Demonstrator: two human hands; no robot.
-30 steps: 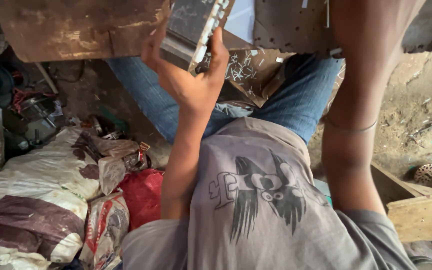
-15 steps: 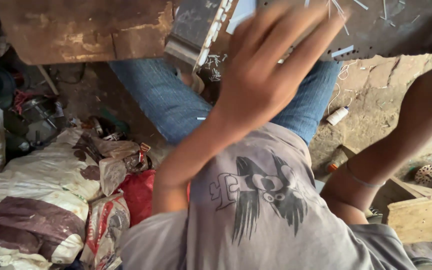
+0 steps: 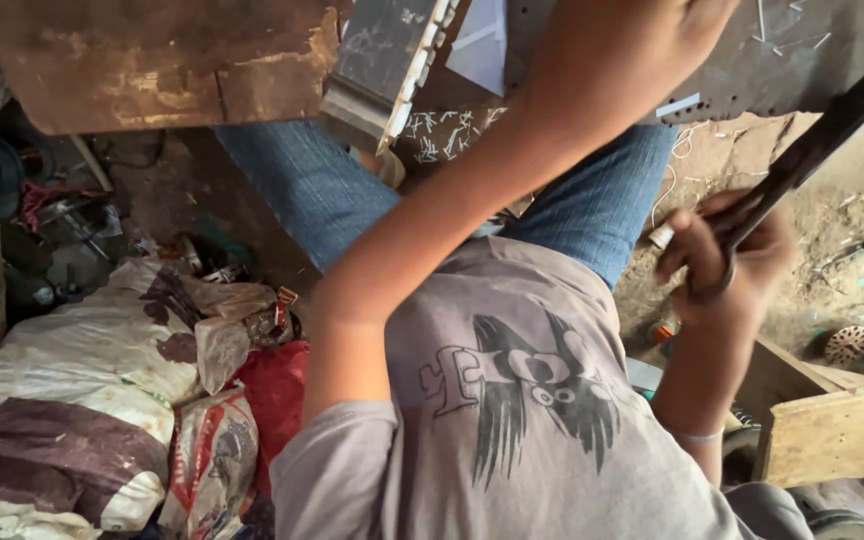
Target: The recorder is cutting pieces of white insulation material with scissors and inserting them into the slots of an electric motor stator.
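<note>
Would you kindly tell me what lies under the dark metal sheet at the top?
Under the dark metal sheet show blue-jeaned knees and dirt floor. The left hand covers part of the sheet.

The left hand [image 3: 642, 50] is cut off by the top edge, fingers unseen; the dark tool [image 3: 822, 140] runs out at the right edge.

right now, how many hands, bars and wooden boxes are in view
hands: 2 (left hand, right hand)
bar: 1, gripped by the right hand
wooden box: 1
total: 4
</note>
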